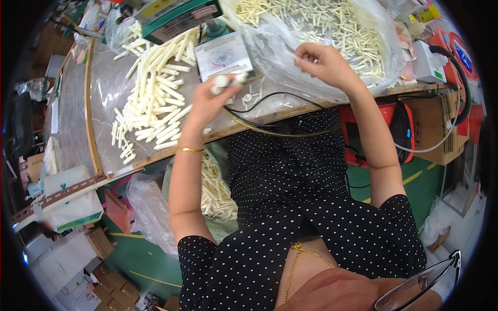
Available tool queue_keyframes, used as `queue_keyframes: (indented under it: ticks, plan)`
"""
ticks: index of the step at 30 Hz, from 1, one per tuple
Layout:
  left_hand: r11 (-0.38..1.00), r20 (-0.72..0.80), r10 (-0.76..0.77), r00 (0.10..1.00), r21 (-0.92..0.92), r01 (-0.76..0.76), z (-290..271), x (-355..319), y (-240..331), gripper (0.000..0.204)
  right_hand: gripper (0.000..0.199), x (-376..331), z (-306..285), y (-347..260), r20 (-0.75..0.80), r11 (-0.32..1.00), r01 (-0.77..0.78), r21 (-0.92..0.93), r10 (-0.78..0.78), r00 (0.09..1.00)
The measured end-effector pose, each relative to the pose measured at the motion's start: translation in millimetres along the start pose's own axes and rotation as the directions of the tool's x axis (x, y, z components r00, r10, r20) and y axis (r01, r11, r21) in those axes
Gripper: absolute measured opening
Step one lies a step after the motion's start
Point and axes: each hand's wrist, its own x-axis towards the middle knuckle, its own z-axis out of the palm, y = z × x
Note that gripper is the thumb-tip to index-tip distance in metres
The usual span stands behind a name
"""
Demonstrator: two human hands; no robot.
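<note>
1. Cluttered workshop around me: my tabletop has a glossy grey top and a wooden rim, with cartons and bags on the floor below.
2. My left hand is closed on a small white part, held just above the tabletop's near edge; its rounded ends stick out past my fingers.
3. My right hand is at the clear bag of cream pegs, fingers pinched narrow at the plastic. I cannot tell whether a peg sits between them.
4. The part looks like light, stiff plastic, smooth and somewhat slippery; I judge it best held round its middle, as now. The pegs look thin and light, easy to pinch at the shaft.
5. A heap of cream tubes lies left of my left hand; more fill a bag under the tabletop.
6. Behind my left hand stands a small white box with a pale label on top. Beyond it lies a green box with a white label. At far right are round red-and-blue signs and brown cartons.
</note>
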Motion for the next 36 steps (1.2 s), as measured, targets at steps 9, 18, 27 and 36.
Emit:
queue_keyframes:
  ticks: [9, 18, 27, 36]
  plan:
    - [0.994, 0.108, 0.061, 0.992, 0.084, -0.071, 18, 11, 7, 0.021, 0.01, -2, 20, -29, -0.058, 0.904, 0.389, -0.178, -0.405, 0.913]
    - [0.914, 0.164, 0.234, 0.958, 0.298, -0.274, 18, 14, 10, 0.02, 0.009, 2, 31, -25, 0.001, 0.825, 0.484, -0.291, -0.506, 0.863]
    - [0.948, -0.165, 0.311, 0.936, 0.117, -0.295, 28, 30, 4, 0.019, 0.042, 10, 21, -51, -0.116, 0.855, 0.507, -0.11, -0.517, 0.848]
    - [0.932, -0.517, -0.089, 0.852, -0.345, -0.112, 5, 60, -3, 0.02, 0.046, 10, 19, -16, -0.305, 0.919, 0.374, -0.125, -0.394, 0.867]
